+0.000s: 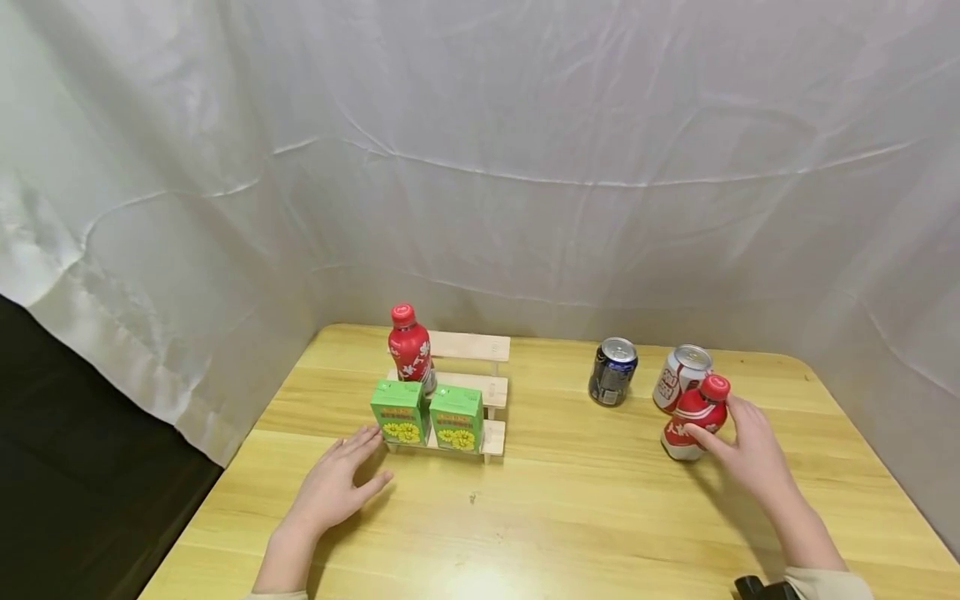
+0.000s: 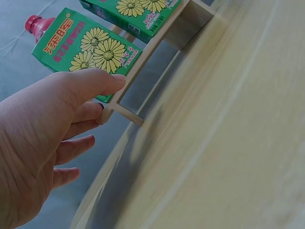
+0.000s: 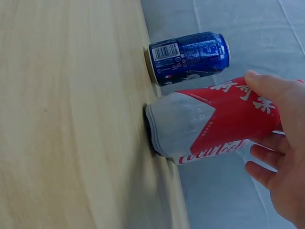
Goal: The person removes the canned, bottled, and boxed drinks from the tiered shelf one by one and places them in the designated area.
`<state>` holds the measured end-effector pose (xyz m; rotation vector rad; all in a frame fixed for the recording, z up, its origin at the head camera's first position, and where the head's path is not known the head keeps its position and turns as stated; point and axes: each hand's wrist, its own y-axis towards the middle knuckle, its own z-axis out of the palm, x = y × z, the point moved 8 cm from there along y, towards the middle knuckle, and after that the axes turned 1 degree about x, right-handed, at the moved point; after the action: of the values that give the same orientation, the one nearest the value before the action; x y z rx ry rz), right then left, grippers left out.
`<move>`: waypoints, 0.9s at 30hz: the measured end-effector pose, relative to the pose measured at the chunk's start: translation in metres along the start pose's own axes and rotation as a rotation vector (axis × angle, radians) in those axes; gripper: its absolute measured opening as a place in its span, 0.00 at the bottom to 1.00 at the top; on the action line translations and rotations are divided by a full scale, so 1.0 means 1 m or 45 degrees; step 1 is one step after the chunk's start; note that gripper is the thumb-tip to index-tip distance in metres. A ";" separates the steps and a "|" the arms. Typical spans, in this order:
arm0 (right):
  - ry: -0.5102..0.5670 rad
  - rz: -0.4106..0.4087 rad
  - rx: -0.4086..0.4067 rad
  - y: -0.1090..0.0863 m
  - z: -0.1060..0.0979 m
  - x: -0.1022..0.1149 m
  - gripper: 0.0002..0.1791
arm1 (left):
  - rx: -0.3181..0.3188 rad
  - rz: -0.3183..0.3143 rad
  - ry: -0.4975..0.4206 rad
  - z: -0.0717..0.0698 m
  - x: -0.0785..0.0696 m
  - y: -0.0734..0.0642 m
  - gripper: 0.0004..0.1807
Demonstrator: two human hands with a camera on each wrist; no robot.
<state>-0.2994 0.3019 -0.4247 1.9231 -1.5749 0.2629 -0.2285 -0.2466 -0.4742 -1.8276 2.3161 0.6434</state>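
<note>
My right hand (image 1: 753,450) grips a red plastic bottle (image 1: 681,429) with a red cap, thumb on the near side. Its base is at the tabletop; whether it touches I cannot tell. At the left, my left hand (image 1: 333,483) has its fingers extended beside the front left corner of a small stepped wooden rack (image 1: 491,389). In the left wrist view its thumb lies by the lower edge of a green drink carton (image 2: 90,50). A second green carton (image 1: 457,421) stands to the right on the same front step. Behind them rises another red bottle (image 1: 410,348).
A dark blue can (image 1: 613,372) stands toward the back right of the wooden table (image 1: 540,500). Next to it, a white and red cola can (image 1: 670,383) is partly hidden by the held bottle. Pale cloth (image 1: 525,233) hangs behind and at the sides.
</note>
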 end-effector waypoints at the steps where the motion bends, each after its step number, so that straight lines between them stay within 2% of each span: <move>1: 0.006 0.005 0.005 0.000 -0.001 -0.001 0.39 | 0.003 0.002 -0.002 0.000 0.000 0.000 0.36; 14: 0.040 -0.040 -0.052 -0.001 -0.030 0.012 0.43 | 0.004 0.018 0.011 -0.002 0.000 0.004 0.36; 22: 0.004 -0.079 -0.147 -0.006 -0.046 0.022 0.39 | 0.018 0.009 0.011 0.001 0.001 0.001 0.36; 27: -0.048 -0.162 -0.228 -0.010 -0.055 0.037 0.37 | 0.014 0.007 0.008 0.002 0.002 0.001 0.36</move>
<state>-0.2672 0.3045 -0.3664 1.8882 -1.4410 0.0305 -0.2298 -0.2474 -0.4763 -1.8218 2.3244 0.6259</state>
